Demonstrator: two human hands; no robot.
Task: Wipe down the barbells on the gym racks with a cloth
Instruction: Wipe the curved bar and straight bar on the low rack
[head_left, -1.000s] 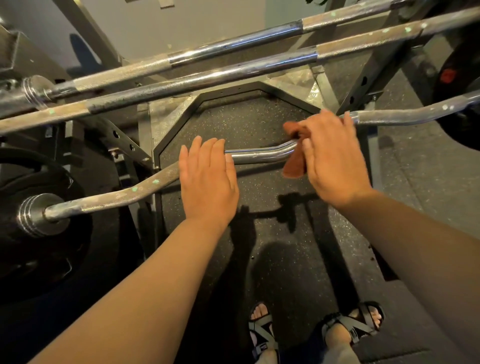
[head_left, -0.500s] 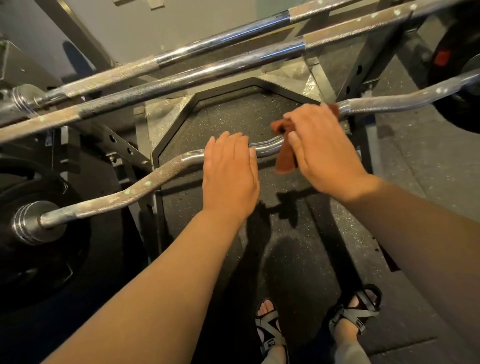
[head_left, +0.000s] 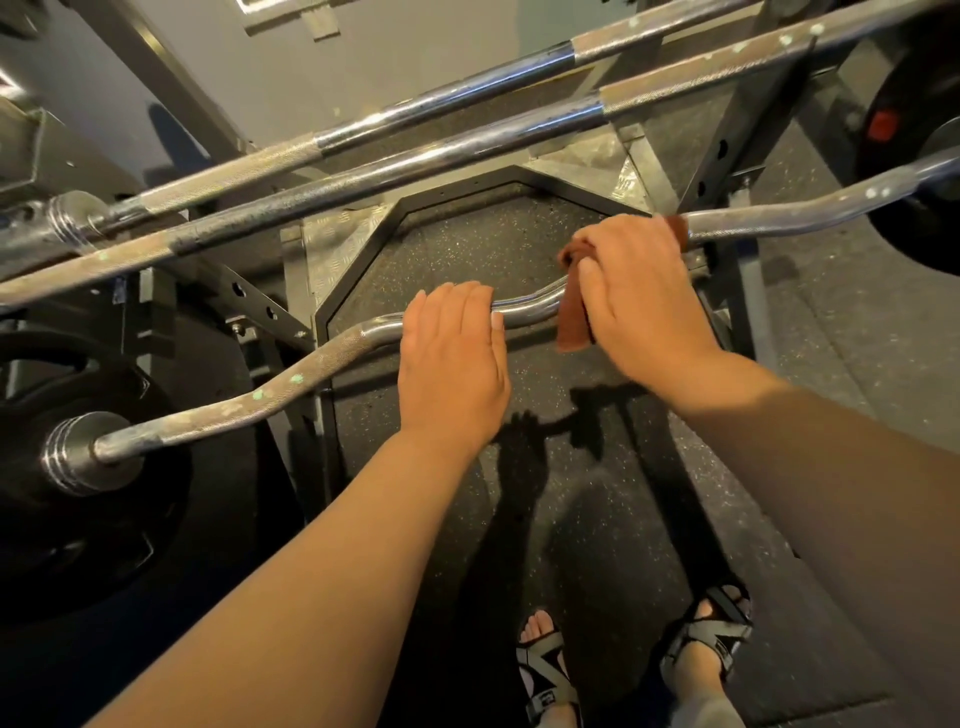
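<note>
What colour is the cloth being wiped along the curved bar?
The small cloth is rust brown, clearest in the head view.

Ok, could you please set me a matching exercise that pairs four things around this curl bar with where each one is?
Things:
1. left hand
2. brown cloth
3. black weight plate
4. sandals

Places:
A. on the person's feet
B. on the left end of the curl bar
C. resting on the bar's smooth middle
D. hanging over the bar, gripped by the right hand

Pairs: 1-C; 2-D; 3-B; 4-A
</note>
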